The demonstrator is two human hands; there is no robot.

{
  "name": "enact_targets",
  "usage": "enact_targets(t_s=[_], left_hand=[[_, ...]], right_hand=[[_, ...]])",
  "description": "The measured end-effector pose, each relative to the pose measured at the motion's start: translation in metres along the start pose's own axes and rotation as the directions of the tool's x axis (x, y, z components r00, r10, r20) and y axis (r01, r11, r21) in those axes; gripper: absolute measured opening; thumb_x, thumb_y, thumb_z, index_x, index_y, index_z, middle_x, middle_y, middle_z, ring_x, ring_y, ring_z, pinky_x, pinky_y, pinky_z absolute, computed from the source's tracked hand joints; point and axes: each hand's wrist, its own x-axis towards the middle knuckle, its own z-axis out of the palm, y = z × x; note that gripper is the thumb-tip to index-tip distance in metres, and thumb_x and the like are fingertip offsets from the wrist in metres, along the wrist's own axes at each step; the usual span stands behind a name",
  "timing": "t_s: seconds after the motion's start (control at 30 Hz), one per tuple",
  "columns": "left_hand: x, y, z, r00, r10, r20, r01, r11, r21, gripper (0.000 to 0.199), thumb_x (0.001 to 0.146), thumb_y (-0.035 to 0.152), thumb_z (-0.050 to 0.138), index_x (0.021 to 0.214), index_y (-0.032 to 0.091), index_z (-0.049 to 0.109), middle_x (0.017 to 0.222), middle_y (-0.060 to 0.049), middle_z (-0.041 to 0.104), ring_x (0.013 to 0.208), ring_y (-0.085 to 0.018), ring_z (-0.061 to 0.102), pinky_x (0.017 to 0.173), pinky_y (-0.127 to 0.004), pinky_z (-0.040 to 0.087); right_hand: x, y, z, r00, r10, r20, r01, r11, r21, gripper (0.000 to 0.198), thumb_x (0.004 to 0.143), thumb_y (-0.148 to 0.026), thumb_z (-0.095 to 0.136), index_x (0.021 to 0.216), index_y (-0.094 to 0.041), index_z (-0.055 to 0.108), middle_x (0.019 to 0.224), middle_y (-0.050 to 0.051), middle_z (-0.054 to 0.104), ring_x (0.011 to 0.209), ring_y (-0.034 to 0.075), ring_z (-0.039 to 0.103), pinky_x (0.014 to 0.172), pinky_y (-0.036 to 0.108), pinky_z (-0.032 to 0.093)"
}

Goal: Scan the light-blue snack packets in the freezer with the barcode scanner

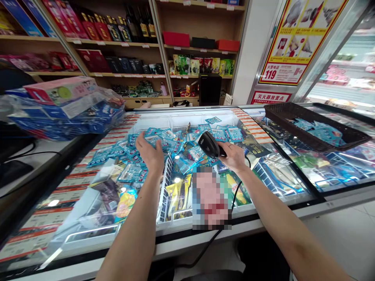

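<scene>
My right hand is wrapped around the handle of a black barcode scanner. The scanner's head tilts down over small blue snack packets spread across the glass top of a chest freezer. Over the left part of the pile is my left hand, its thumb and fingers apart and nothing seen in its grasp. Whether its fingertips touch the packets I cannot tell. A black cable hangs from the scanner across the freezer's front edge. Just below the scanner, a pixelated patch hides part of the freezer top.
At the left lies a plastic-wrapped stack of blue boxes with a pink box on top. A brown woven basket holding more blue packets sits at the right. Shelves of goods stand behind the freezer.
</scene>
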Motion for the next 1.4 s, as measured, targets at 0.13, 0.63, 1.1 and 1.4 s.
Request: enact_targets(t_s=[0.13,0.63,1.1,1.4], left_hand=[[-0.013,0.014,0.008,0.972,0.153,0.178,-0.208,0.914,0.350,0.055,0.079,0.048,0.050,0.127,0.022,0.044,0.146,-0.012,0.026,0.136,-0.033,0.015,0.107,-0.060,0.006],[-0.024,0.021,0.029,0.885,0.342,0.315,-0.415,0.886,0.205,0.026,0.082,0.040,0.048,0.097,0.027,0.064,0.116,-0.008,0.059,0.119,-0.028,0.043,0.107,-0.057,0.008],[-0.017,0.028,0.036,0.766,0.079,0.638,-0.078,0.996,-0.030,0.039,0.061,0.052,0.067,0.087,0.023,0.064,0.094,-0.007,0.065,0.089,-0.027,0.058,0.079,-0.043,0.044],[-0.006,0.018,0.016,0.694,-0.110,0.712,0.463,0.825,-0.325,0.040,0.060,0.044,0.071,0.085,0.018,0.054,0.059,0.002,0.058,0.045,-0.012,0.054,0.042,-0.023,0.034]], right_hand=[[0.001,0.000,-0.001,1.000,0.023,0.005,-0.022,1.000,-0.016,0.036,0.081,-0.030,0.054,0.116,-0.022,0.055,0.091,0.003,0.065,0.081,0.017,0.058,0.069,0.026,0.037],[0.002,0.001,0.000,0.992,0.121,-0.020,-0.121,0.992,-0.027,0.032,0.081,-0.033,0.055,0.111,-0.022,0.058,0.086,0.004,0.065,0.076,0.018,0.058,0.064,0.026,0.036],[0.002,0.000,0.000,0.995,0.094,-0.017,-0.094,0.996,-0.006,0.031,0.081,-0.032,0.055,0.111,-0.023,0.058,0.087,0.004,0.065,0.077,0.019,0.058,0.065,0.027,0.036],[0.001,0.000,0.000,0.995,0.099,-0.026,-0.099,0.995,-0.006,0.032,0.080,-0.032,0.056,0.111,-0.023,0.058,0.087,0.003,0.066,0.076,0.019,0.059,0.066,0.027,0.037]])
